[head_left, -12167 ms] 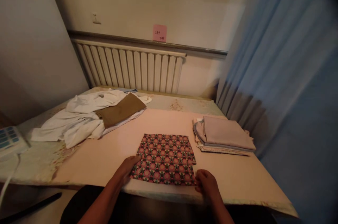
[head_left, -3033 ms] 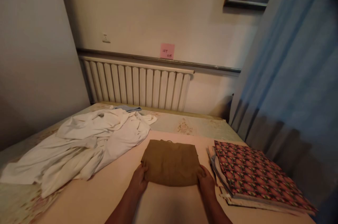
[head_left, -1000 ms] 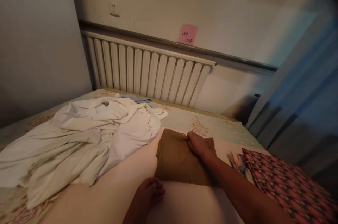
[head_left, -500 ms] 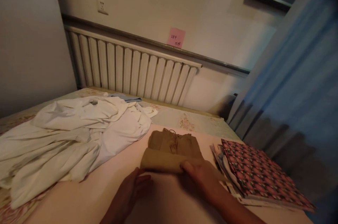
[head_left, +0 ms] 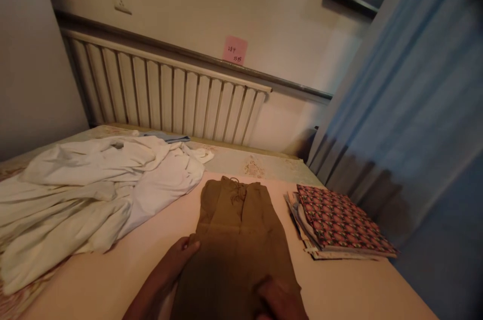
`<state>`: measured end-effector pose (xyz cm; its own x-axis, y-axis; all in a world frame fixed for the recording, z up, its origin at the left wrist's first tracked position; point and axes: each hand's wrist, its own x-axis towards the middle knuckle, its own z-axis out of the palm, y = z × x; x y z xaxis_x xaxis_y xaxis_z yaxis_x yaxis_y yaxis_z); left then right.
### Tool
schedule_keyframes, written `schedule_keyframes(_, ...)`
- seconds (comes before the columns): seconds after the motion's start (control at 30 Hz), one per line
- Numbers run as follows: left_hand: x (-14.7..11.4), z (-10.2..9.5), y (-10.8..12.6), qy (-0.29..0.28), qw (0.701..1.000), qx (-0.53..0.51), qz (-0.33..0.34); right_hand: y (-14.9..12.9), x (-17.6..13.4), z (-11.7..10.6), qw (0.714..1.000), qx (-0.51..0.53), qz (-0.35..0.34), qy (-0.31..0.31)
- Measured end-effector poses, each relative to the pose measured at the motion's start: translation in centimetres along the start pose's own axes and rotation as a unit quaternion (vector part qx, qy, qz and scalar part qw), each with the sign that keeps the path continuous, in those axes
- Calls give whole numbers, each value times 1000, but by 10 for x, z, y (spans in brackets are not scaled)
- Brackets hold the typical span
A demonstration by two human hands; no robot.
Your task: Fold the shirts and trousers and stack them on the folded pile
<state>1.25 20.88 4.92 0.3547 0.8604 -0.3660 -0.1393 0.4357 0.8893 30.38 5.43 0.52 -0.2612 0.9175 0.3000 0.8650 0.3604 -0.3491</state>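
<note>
Along the middle of the table (head_left: 228, 159), on a pale pink sheet (head_left: 339, 280), lies a brown garment (head_left: 236, 249), stretched lengthwise from the far side down to the lower edge of view. Its far end is narrower and shows a dark drawstring (head_left: 236, 194), with a small loop standing up at the top and the rest tangled below it. Creases run across the cloth a little nearer than the string.

The person's left hand (head_left: 177, 257) grips the garment's left edge, thumb laid over the cloth and fingers curled at the side. The right hand (head_left: 281, 297) is over the nearer right part of the garment, blurred and dark; whether it is closed on the fabric cannot be told.

To the right of the garment, and apart from it, sits a stack of folded fabrics (head_left: 302, 219), topped by a red and black patterned cloth (head_left: 339, 219). On the left spreads a rumpled heap of white cloth (head_left: 94, 179), with a bit of blue fabric (head_left: 166, 137) behind it. Beyond the table stands a ribbed radiator (head_left: 169, 91), below a pink note (head_left: 234, 49) on the wall; a blue curtain (head_left: 396, 108) hangs at the right.
</note>
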Motion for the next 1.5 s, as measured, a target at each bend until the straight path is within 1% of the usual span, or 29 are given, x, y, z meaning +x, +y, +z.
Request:
schedule_keyframes(0.03,-2,1,1,-5,1000,-4,-4,5,-6,-11,997,7,65,38)
schedule_keyframes(0.07,-5,1,2,-12,1000,-9,-6,11,-12,-21,988,10,136,76)
schedule_keyframes(0.13,-9,2,2,-24,1000,-17,-7,24,-25,-34,953,14,271,132)
schedule_keyframes(0.17,-12,2,1,-30,999,-21,-7,30,-31,-38,936,17,323,140)
schedule_keyframes(0.2,-14,2,0,-38,999,-25,-8,35,-35,-40,923,20,358,142)
schedule_keyframes(0.23,-16,3,-2,-46,998,-30,-10,39,-39,-40,915,23,378,138)
schedule_keyframes(0.33,-23,3,-10,-66,997,-44,-7,42,-44,-36,910,57,397,108)
schedule_keyframes(0.43,-29,4,-22,-78,995,-56,-2,38,-42,-31,898,87,422,84)
schedule_keyframes(0.5,-32,4,-31,-70,996,-57,1,36,-41,-29,898,90,423,83)
schedule_keyframes(0.63,-43,8,-47,-30,998,-46,8,35,-40,-31,899,98,420,79)
schedule_keyframes(0.7,-52,14,-55,-30,998,-47,-2,37,-41,-35,892,97,434,80)
schedule_keyframes(0.77,-63,21,-62,-43,997,-55,-20,40,-45,-40,885,89,448,84)
schedule_keyframes(0.83,-70,27,-70,-44,997,-63,-26,43,-50,-43,884,84,451,89)
schedule_keyframes(0.9,-72,30,-77,-6,999,-32,-16,46,-57,-44,888,87,442,85)
schedule_keyframes(0.97,-70,28,-80,64,995,73,3,48,-63,-43,897,88,424,86)
schedule_keyframes(1.0,-68,27,-80,102,983,151,11,49,-66,-42,902,86,414,89)
schedule_keyframes(1.03,-67,25,-79,133,963,236,16,50,-68,-41,906,82,404,94)
schedule_keyframes(1.07,-66,23,-77,156,936,316,18,50,-70,-40,911,77,393,101)
schedule_keyframes(1.1,-65,22,-74,170,908,382,19,51,-70,-39,915,72,382,109)
schedule_keyframes(1.17,-64,21,-68,190,865,465,25,55,-69,-37,920,65,367,123)
schedule_keyframes(1.3,-59,27,-60,241,812,521,108,69,-58,-31,922,63,351,152)
schedule_keyframes(1.4,-48,31,-61,261,775,554,153,82,-44,-23,926,61,324,183)
schedule_keyframes(1.43,-45,32,-63,271,758,570,162,86,-39,-20,927,62,315,195)
schedule_keyframes(1.5,-37,35,-67,298,711,609,187,93,-31,-14,926,66,298,221)
